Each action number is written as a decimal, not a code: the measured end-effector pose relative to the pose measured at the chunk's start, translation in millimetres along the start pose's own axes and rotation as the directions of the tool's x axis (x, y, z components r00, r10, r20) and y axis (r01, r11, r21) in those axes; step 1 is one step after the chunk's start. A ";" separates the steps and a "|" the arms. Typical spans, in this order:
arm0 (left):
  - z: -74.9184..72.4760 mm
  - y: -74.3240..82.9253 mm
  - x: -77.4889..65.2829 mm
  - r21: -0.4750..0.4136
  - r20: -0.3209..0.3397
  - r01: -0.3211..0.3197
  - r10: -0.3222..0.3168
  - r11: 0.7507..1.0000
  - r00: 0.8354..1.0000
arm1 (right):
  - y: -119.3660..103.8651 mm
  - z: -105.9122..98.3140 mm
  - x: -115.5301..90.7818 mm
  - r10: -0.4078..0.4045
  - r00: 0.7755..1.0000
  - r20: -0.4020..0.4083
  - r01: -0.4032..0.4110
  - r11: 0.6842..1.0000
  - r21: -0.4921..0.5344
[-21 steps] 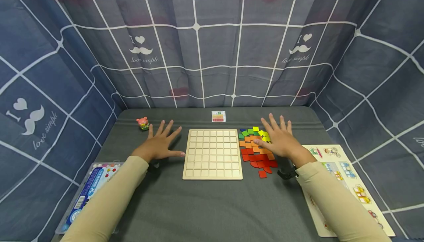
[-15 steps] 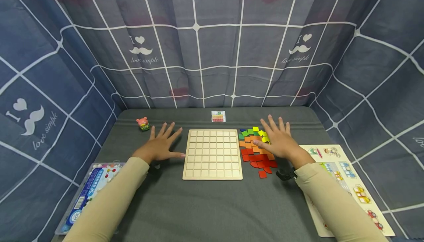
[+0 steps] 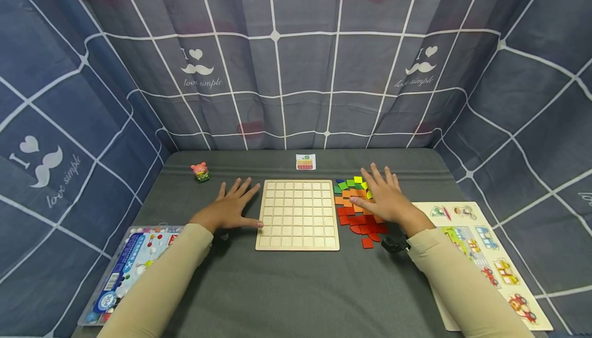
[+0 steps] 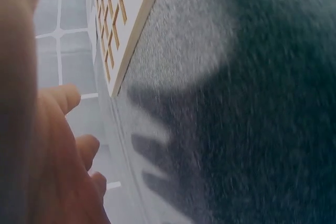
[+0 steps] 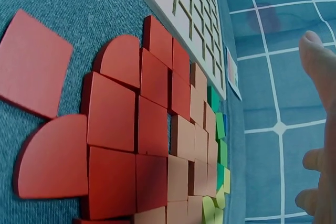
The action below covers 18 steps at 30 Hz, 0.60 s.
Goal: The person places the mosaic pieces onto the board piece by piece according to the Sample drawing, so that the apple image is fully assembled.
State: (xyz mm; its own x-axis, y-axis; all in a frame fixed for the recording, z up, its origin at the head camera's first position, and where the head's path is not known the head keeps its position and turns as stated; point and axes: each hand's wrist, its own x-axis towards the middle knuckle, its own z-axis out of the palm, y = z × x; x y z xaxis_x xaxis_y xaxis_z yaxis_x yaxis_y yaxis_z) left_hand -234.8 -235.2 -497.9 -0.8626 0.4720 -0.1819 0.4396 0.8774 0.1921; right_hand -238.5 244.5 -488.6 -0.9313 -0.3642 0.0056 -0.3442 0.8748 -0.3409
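Note:
A square wooden grid board (image 3: 297, 216) lies in the middle of the grey table, its cells bare. Beside its left edge my left hand (image 3: 228, 209) hovers with fingers spread, the thumb tip over or at the board's edge; contact cannot be told. To the board's right lies a pile of coloured tiles: red tiles (image 5: 111, 111), orange tiles (image 3: 353, 194), green tiles (image 3: 350, 183) and yellow tiles (image 3: 358, 179). Some red ones have a rounded corner. Above the pile my right hand (image 3: 386, 199) hangs with straight, spread fingers, holding nothing and hiding some tiles.
Behind the board lies a small printed pattern card (image 3: 306, 162). A pig figurine (image 3: 200, 171) stands at the back left. A clear box with a blue label (image 3: 125, 271) is at the front left, partly under the left arm. A wooden picture puzzle board (image 3: 501, 256) lies at the right.
My left hand has moved right and slightly nearer, bringing its thumb to the board's edge. My right hand has shifted a little left over the tiles. The board and tiles stay put.

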 end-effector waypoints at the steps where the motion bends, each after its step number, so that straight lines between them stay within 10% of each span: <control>1: 0.5 0.9 0.3 -0.015 -0.003 -0.006 0.006 1.000 1.000 | -0.6 0.0 0.0 -0.002 1.000 0.003 0.002 1.000 0.003; 18: 16.4 18.6 3.3 -0.089 0.001 -0.037 0.038 0.995 0.999 | -0.7 15.8 -1.2 0.019 1.000 -0.011 -0.019 0.998 0.063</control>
State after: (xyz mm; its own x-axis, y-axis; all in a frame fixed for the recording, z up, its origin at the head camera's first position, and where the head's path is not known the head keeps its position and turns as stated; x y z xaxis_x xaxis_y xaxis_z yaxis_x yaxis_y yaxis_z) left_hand -225.4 -215.9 -510.8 -0.8452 0.5048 -0.1753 0.4476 0.8480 0.2838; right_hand -235.3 239.3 -503.2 -0.9390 -0.3438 0.0091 -0.3185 0.8595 -0.3997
